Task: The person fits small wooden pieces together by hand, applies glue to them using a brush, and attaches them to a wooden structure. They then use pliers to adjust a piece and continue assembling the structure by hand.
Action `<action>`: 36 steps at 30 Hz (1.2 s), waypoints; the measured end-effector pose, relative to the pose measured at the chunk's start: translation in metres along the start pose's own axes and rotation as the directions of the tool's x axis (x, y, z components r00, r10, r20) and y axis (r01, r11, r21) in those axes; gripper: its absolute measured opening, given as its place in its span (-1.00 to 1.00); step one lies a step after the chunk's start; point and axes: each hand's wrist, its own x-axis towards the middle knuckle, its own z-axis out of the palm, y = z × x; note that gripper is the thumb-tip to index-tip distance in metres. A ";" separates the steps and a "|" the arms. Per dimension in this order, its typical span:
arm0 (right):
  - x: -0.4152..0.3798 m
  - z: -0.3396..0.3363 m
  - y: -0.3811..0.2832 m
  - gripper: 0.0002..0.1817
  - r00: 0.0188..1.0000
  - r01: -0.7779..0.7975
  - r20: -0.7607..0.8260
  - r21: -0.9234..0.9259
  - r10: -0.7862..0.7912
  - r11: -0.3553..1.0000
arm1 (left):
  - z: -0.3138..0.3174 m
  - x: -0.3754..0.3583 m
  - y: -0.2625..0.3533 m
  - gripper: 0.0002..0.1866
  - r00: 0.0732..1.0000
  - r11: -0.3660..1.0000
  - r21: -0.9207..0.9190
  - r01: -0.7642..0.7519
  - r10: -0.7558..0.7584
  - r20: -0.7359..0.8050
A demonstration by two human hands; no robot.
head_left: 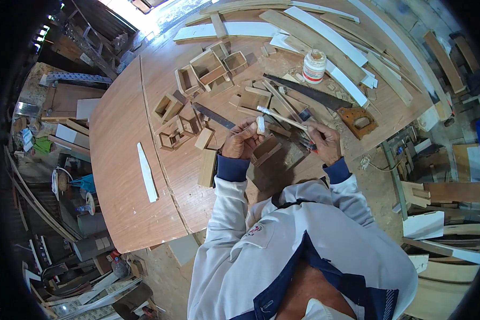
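My left hand [241,140] is closed on a small block [260,125] with a white face, held up above the table's near edge. To its right, my right hand [324,141] grips a thin light stick [282,118], whose white tip lies close to the block. Below my left hand is a small wooden box [265,151]. A metal blade [213,116] lies just beyond my left hand. An open white jar [314,66] with a red and white label stands farther back. Beyond my right hand lies a handsaw [325,99] with a wooden handle.
Several small wooden boxes [208,69] and wood blocks [207,168] lie left of my hands. A white strip [146,172] rests on the table [117,160] at left. Long boards [325,40] pile up at the back right. Scrap wood surrounds the table.
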 end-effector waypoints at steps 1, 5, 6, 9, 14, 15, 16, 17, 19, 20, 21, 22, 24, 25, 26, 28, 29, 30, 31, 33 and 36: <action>0.000 0.000 0.000 -0.81 1.000 0.000 0.001 0.001 0.000 1.000 | 0.001 -0.001 -0.001 -0.80 1.000 1.000 -0.009 -0.010 0.009 -0.018; -0.002 -0.003 0.000 -0.82 0.999 -0.033 0.047 0.122 0.028 0.992 | -0.002 0.000 -0.001 -0.80 0.999 1.000 -0.012 -0.022 0.022 -0.037; -0.004 -0.004 -0.001 -0.82 0.996 -0.036 0.088 0.128 0.025 0.991 | -0.004 0.000 -0.002 -0.80 0.999 1.000 -0.014 -0.022 0.022 -0.038; -0.009 -0.014 -0.007 -0.82 0.979 -0.112 0.190 0.173 0.078 0.978 | -0.008 0.001 -0.003 -0.81 0.999 0.999 -0.012 -0.030 0.030 -0.032; -0.004 -0.019 0.009 -0.81 0.984 -0.180 0.073 0.301 0.165 0.937 | -0.008 0.002 -0.006 -0.81 0.999 0.999 -0.041 -0.029 0.028 -0.022; 0.001 -0.020 0.010 -0.80 0.982 -0.165 -0.048 0.261 0.183 0.951 | -0.008 0.001 -0.006 -0.81 0.999 0.999 -0.041 -0.029 0.028 -0.020; 0.007 -0.022 0.011 -0.80 0.982 -0.163 -0.051 0.260 0.182 0.952 | -0.008 0.000 -0.006 -0.80 0.999 0.999 -0.041 -0.036 0.036 -0.013; 0.017 -0.028 0.011 -0.80 0.978 -0.057 -0.190 0.157 0.086 0.986 | -0.008 0.000 -0.006 -0.80 0.999 0.998 -0.042 -0.042 0.042 -0.002; 0.041 -0.053 0.010 -0.80 0.935 0.044 -0.338 -0.193 -0.108 0.980 | -0.003 -0.004 -0.002 -0.79 0.998 0.996 0.060 -0.059 0.061 -0.035; 0.054 -0.069 0.006 -0.80 0.922 0.036 -0.338 -0.407 -0.187 0.913 | -0.002 -0.006 -0.001 -0.79 0.993 0.983 0.167 -0.075 0.089 -0.080; 0.069 -0.080 0.000 -0.80 0.891 0.090 -0.343 -0.510 -0.298 0.856 | -0.007 -0.004 -0.004 -0.77 0.986 0.965 0.231 -0.127 0.147 -0.074; 0.085 -0.089 -0.008 -0.79 0.852 0.136 -0.333 -0.605 -0.404 0.785 | -0.010 -0.004 -0.005 -0.77 0.987 0.965 0.230 -0.125 0.144 -0.066; 0.110 -0.105 -0.025 -0.79 0.860 0.129 -0.295 -0.665 -0.417 0.736 | -0.013 -0.006 -0.006 -0.76 0.960 0.873 0.467 -0.140 0.235 -0.151; 0.122 -0.111 -0.036 -0.79 0.858 0.129 -0.295 -0.668 -0.420 0.733 | -0.006 -0.009 -0.004 -0.77 0.948 0.831 0.537 -0.148 0.274 -0.163; 0.132 -0.115 -0.045 -0.81 0.896 0.086 -0.220 -0.768 -0.387 0.635 | -0.006 -0.010 -0.003 -0.77 0.949 0.832 0.534 -0.149 0.273 -0.161; 0.150 -0.122 -0.054 -0.83 0.928 0.053 -0.149 -0.854 -0.342 0.518 | -0.007 -0.011 -0.001 -0.75 0.937 0.722 0.660 -0.207 0.339 -0.077; 0.159 -0.126 -0.055 -0.83 0.914 0.143 -0.044 -0.896 -0.402 0.421 | -0.007 -0.012 -0.003 -0.75 0.937 0.724 0.657 -0.209 0.341 -0.078; 0.167 -0.129 -0.056 -0.84 0.891 0.229 0.066 -0.920 -0.449 0.318 | -0.009 -0.013 -0.006 -0.72 0.918 0.702 0.678 -0.219 0.384 -0.101; 0.178 -0.127 -0.057 -0.83 0.912 0.173 0.059 -0.953 -0.407 0.250 | -0.010 -0.014 -0.007 -0.69 0.896 0.677 0.700 -0.227 0.427 -0.122; 0.192 -0.127 -0.056 -0.83 0.904 0.241 0.147 -0.950 -0.400 0.196 | -0.010 -0.015 -0.007 -0.67 0.877 0.546 0.818 -0.181 0.467 -0.117; 0.221 -0.121 -0.041 -0.85 0.905 0.359 0.209 -0.842 -0.369 0.403 | -0.005 -0.016 -0.003 -0.65 0.852 0.320 0.940 -0.115 0.519 -0.073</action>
